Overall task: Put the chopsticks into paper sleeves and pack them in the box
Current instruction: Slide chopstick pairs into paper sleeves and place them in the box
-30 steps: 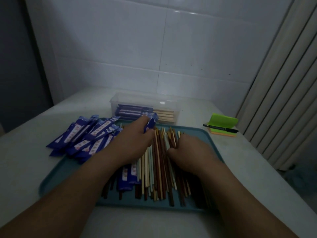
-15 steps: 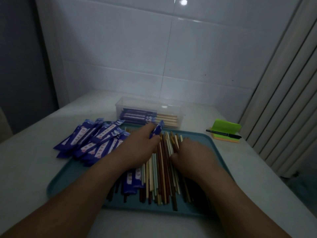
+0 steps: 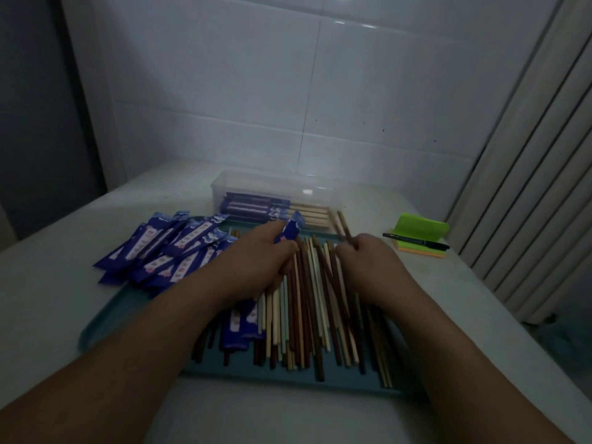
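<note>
Our L hand [image 3: 262, 261] lay knuckles-up over the chopstick pile [image 3: 307, 302] on the teal tray [image 3: 105, 318], fingers curled round a blue paper sleeve [image 3: 291, 231]. Our R hand [image 3: 368, 264], beside it, pinched two brown chopsticks [image 3: 339, 224], tips angled toward the box [image 3: 272, 184] behind.

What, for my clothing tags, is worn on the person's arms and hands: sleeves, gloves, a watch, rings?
Nothing worn shows. The left forearm and right forearm are bare to the frame's edge, no sleeve or cuff. The left hand and right hand are ungloved; neither wrist carries a watch. Dim light could hide a thin ring.
</note>
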`<state>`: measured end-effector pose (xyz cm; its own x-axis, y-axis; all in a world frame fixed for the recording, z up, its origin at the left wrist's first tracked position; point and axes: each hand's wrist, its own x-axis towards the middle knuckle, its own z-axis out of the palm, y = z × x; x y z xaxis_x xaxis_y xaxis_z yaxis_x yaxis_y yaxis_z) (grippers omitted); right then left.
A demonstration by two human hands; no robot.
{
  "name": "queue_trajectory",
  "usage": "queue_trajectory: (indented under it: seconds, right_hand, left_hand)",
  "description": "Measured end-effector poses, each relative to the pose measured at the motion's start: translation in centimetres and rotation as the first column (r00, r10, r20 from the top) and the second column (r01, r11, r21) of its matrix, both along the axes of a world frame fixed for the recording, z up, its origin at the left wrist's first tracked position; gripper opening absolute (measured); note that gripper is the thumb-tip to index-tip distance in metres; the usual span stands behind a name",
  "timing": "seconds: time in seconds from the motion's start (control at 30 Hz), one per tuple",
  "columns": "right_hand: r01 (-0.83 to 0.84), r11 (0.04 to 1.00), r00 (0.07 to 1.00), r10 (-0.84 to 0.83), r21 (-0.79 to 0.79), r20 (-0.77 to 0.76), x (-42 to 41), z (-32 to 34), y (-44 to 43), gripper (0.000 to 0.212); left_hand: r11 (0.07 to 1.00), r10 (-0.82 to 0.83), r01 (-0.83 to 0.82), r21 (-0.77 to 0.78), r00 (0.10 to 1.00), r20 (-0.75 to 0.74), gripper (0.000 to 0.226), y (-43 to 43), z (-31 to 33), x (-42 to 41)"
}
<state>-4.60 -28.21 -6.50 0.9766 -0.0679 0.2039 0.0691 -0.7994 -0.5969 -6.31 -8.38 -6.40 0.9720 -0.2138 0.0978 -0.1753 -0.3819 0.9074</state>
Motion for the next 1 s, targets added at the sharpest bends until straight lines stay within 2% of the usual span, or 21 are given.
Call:
queue_trajectory:
  seconds: [0.03, 0.07, 0.1, 0.13, 0.17, 0.2, 0.23, 0.4, 0.5, 0.63, 0.77, 0.9, 1.0]
  right_hand:
    - [0.008, 0.983, 1.000, -0.005, 0.185, -0.019, 0.1, 0.2, 0.0, 0.030]
    - [0.015, 0.910, 0.998, 0.009, 0.414, -0.054, 0.0, 0.3, 0.0, 0.032]
    - [0.026, 0.777, 0.995, 0.041, 0.628, -0.092, 0.0, 0.4, 0.1, 0.035]
    - [0.044, 0.632, 0.989, 0.079, 0.774, -0.121, -0.1, 0.4, 0.1, 0.039]
    - [0.061, 0.522, 0.985, 0.109, 0.851, -0.137, 0.0, 0.3, 0.1, 0.041]
    - [0.071, 0.459, 0.982, 0.122, 0.886, -0.143, 0.1, 0.2, 0.1, 0.042]
    - [0.070, 0.435, 0.983, 0.125, 0.897, -0.138, 0.2, 0.3, 0.1, 0.042]
    - [0.003, 0.465, 0.998, 0.057, 0.885, -0.033, 0.2, 0.2, 0.0, 0.042]
    - [0.003, 0.529, 1.000, -0.021, 0.849, 0.009, 0.0, 0.2, 0.2, 0.043]
    - [-0.031, 0.603, 0.997, -0.040, 0.797, 0.069, -0.2, -0.1, 0.7, 0.047]
    - [-0.142, 0.662, 0.990, 0.089, 0.736, 0.111, -0.2, -0.7, 1.5, 0.051]
    - [-0.241, 0.588, 0.960, 0.261, 0.772, 0.100, 0.0, -0.9, 0.9, 0.045]
    - [-0.275, 0.599, 0.927, 0.373, 0.752, 0.042, -0.4, -0.7, 0.8, 0.039]
  left_hand:
    - [0.999, -0.014, 0.013, -0.043, 0.999, -0.028, 0.023, 0.0, 0.1, -0.1]
    - [0.995, -0.037, 0.032, -0.089, 0.998, -0.056, 0.021, -0.1, 0.3, -0.3]
    - [0.991, -0.067, 0.057, -0.124, 0.995, -0.076, 0.018, -0.2, 0.5, -0.5]
    - [0.987, -0.095, 0.083, -0.137, 0.992, -0.083, 0.018, -0.3, 0.7, -0.7]
    - [0.988, -0.108, 0.099, -0.119, 0.991, -0.078, 0.020, -0.4, 0.9, -1.0]
    - [0.992, -0.111, 0.106, -0.075, 0.992, -0.067, 0.024, -0.5, 1.1, -1.2]
    - [0.994, -0.110, 0.109, -0.014, 0.993, -0.053, 0.030, -0.5, 1.3, -1.4]
    - [0.947, -0.229, 0.231, 0.222, 0.973, -0.037, 0.041, -0.6, 1.8, -2.0]
    - [0.929, -0.288, 0.304, 0.211, 0.952, -0.104, 0.033, -0.7, 1.7, -2.2]
    - [0.934, -0.284, 0.297, 0.198, 0.954, -0.092, 0.027, -0.5, 1.5, -1.9]
    - [0.945, -0.259, 0.269, 0.186, 0.963, -0.078, 0.030, -0.7, 1.4, -1.8]
    - [0.956, -0.241, 0.245, 0.165, 0.970, -0.045, 0.035, -0.3, 1.5, -1.7]
    - [0.960, -0.223, 0.222, 0.170, 0.975, -0.010, 0.039, -0.5, 1.7, -1.9]
